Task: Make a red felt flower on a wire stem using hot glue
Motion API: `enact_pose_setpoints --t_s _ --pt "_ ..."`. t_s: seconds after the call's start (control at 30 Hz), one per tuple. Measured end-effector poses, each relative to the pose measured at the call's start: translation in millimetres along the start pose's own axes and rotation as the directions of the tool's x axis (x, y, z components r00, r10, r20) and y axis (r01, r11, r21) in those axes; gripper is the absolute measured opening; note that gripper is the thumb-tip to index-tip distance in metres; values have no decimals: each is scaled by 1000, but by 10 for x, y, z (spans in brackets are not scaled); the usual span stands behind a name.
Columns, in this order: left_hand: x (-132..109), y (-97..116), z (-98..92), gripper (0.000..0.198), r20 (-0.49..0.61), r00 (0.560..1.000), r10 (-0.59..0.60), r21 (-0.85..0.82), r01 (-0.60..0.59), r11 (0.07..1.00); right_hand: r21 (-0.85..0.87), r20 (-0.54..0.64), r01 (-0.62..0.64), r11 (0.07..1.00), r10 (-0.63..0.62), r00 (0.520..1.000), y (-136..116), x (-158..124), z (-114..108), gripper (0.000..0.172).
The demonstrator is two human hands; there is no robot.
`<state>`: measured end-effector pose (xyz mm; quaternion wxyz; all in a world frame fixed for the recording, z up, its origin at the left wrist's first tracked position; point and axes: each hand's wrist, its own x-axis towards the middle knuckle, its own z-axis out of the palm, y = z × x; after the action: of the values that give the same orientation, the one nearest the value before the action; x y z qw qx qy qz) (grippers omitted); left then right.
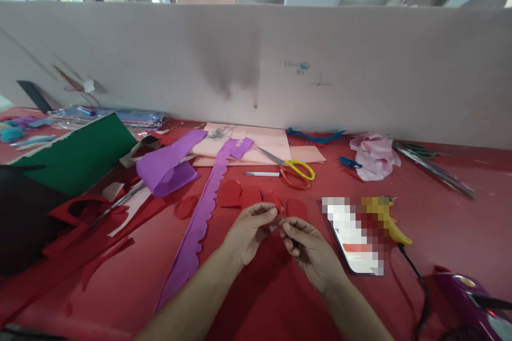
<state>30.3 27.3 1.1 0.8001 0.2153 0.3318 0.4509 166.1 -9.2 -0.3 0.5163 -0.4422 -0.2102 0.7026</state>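
Between the fingertips of both hands is a small piece of red fabric [281, 210], held above the red tabletop. My left hand [253, 228] pinches it from the left, and my right hand [304, 242] pinches its lower end. Most of the piece hides behind the fingers. Just beyond lie several red cut-outs with rounded tops, one at the left [231, 195] and one by my right hand [297, 208]. A purple strip with a scalloped edge [206, 213] runs along the left of my left forearm.
Scissors with yellow and orange handles [294, 170] and a white pen [262, 174] lie ahead. On the right are a phone [354, 237], a yellow glue gun [386, 219] with its cord, and a purple device [466, 298]. A green board [80, 154] and red scraps occupy the left.
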Motion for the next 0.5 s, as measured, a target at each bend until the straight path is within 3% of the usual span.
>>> enact_pose_setpoints --t_s 0.3,0.4,0.5 --pt "-1 15 15 15 -56 998 25 90 -20 996 -98 31 22 995 -19 999 9 -10 10 19" --pt "5 6 14 13 -59 996 64 113 -57 992 -257 30 145 955 -142 989 27 -18 29 20" --pt "9 -12 13 14 -55 996 64 129 -56 990 -439 21 302 846 -327 945 37 -19 57 19"
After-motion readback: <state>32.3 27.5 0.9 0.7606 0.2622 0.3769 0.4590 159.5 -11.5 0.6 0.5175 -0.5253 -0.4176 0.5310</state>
